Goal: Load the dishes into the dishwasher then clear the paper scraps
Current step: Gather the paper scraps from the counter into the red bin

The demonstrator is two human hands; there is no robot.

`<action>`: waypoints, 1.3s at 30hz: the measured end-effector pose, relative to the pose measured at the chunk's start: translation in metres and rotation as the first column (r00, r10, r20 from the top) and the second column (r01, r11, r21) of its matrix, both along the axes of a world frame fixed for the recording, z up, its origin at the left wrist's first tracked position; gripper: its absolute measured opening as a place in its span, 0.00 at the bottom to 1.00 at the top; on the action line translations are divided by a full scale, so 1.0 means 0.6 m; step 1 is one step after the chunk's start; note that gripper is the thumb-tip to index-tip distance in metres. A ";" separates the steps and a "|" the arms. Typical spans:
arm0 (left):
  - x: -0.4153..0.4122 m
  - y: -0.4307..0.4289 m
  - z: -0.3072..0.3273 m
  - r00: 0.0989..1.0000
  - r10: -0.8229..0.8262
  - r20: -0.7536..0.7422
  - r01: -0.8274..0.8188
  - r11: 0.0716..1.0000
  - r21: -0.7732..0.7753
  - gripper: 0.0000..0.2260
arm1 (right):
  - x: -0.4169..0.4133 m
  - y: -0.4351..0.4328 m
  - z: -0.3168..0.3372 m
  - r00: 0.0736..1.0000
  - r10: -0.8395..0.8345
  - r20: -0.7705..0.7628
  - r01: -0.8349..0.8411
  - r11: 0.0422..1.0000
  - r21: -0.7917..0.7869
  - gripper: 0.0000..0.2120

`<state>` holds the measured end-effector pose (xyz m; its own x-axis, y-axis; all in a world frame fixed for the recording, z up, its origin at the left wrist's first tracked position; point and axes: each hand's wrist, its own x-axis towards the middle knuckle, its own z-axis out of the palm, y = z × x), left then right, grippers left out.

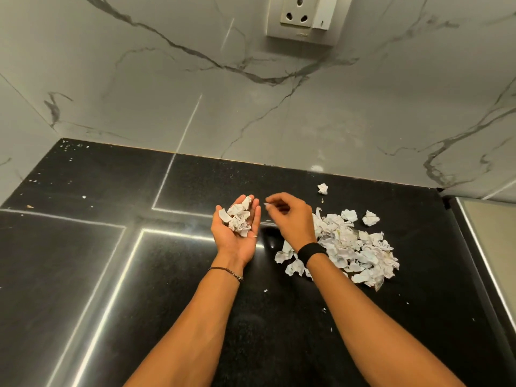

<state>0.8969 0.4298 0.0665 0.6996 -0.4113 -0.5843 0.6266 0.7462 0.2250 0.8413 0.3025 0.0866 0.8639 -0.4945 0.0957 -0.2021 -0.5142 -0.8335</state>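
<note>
No brand or legible writing can be made out anywhere; faint dark marks are seen on some of the paper scraps point(353, 248), but they are too small to be read. The scraps are seen as white, torn and crumpled bits, heaped in a loose pile on the black speckled bench point(83, 261), right of centre. The pile's long axis is laid from the far left towards the near right, running diagonally away from the wall. A few strays are spotted apart from it: one small crumpled scrap point(322, 188) near the wall, and two more just beyond the pile's far edge. Tiny white flecks are scattered over the near part of the bench.

The left hand point(237, 230) is held palm up above the bench, fingers spread and slightly cupped, and a small handful of scraps point(238, 217) is cradled in it, lying along the palm towards the fingertips. A thin dark bracelet point(226, 272) is worn on that wrist. The right hand point(290, 216) is held palm down just beside the left, in front of the pile's left edge, thumb and forefinger pressed together on what looks like a tiny fragment at the tips; what is pinched cannot be told for certain. A black band point(312, 252) is worn on the right wrist.

Behind, a grey marbled wall point(167, 93) is seen, with a socket plate point(304, 19) at the top.
</note>
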 end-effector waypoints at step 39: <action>-0.066 -0.192 0.024 0.997 -0.080 0.021 0.081 0.996 -0.044 0.27 | -0.070 -0.154 0.053 0.991 -0.034 0.128 -0.011 0.940 0.341 0.11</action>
<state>0.8575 0.3143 0.0811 0.6745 -0.4920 -0.5505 0.6806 0.7032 0.2054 0.7996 0.2098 0.1184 0.8492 -0.5271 0.0315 -0.0841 -0.1939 -0.9774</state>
